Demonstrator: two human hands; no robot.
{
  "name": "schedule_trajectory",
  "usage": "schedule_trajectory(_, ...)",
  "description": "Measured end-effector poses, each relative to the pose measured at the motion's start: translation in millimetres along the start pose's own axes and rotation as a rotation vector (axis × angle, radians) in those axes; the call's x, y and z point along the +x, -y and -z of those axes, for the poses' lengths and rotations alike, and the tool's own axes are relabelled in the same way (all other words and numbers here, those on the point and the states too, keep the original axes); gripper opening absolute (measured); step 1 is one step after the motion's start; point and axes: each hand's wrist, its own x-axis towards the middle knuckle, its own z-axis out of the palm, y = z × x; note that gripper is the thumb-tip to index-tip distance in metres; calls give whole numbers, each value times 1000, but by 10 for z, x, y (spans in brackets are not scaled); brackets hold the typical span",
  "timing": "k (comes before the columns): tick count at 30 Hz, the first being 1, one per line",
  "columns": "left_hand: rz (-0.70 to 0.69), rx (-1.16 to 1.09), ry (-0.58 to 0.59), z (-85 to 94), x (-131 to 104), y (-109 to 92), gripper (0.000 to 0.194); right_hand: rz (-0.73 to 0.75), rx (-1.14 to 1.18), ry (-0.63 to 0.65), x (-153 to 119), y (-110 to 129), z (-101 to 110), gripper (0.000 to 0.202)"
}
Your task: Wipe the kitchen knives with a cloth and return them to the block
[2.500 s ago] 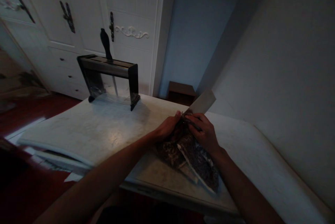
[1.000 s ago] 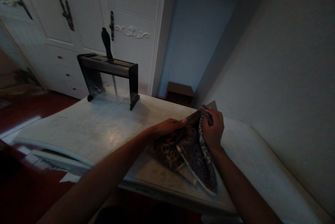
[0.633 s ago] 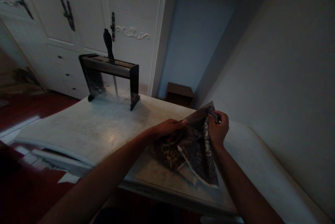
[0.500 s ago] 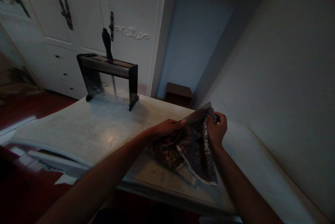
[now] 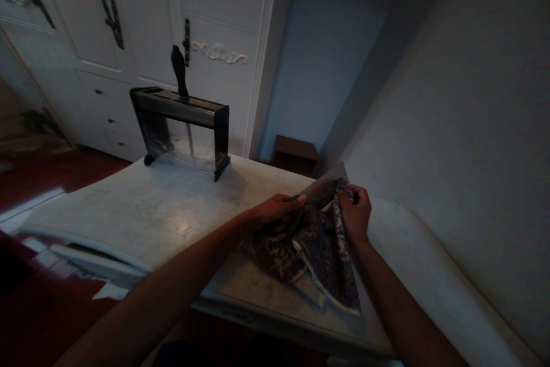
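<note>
Two bare hands of yours are over the near right part of the pale table (image 5: 163, 206), both at work around one cleaver (image 5: 324, 186) and one dark, patterned cloth (image 5: 330, 258). Your left hand (image 5: 277, 209) is closed around the cleaver's handle, thumb along the top, and the broad blade points up and away to the right. Your right hand (image 5: 356, 209) pinches a bunched edge of the cloth between thumb and fingers, against the blade near its far end. From there the cloth hangs down between your forearms, its lower folds spreading on the table and its pale hem toward you. Well apart to the left, a black-and-clear knife stand (image 5: 221, 132) is upright on the table, with a black handle (image 5: 179, 72) rising from its top. Beyond the table are a white wardrobe (image 5: 219, 6) and a low brown box (image 5: 296, 148).
</note>
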Motion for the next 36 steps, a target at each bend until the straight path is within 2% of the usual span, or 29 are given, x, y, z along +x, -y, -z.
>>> schedule_trajectory(9, -11, -70, -41, 28, 16, 14, 56, 118, -13, 291, -93, 115, -29, 26)
schedule_trajectory(24, -32, -165, -79, 50, 32, 34, 50, 242, 59, 582, -127, 193, -24, 19)
schedule_trajectory(29, -19, -193, -100, 53, 39, 49, 48, 247, 78, 654, -139, 246, -15, 19)
schedule_trajectory(36, -19, -207, -145, 43, 58, 61, 46, 273, 65, 668, -134, 198, -28, 19)
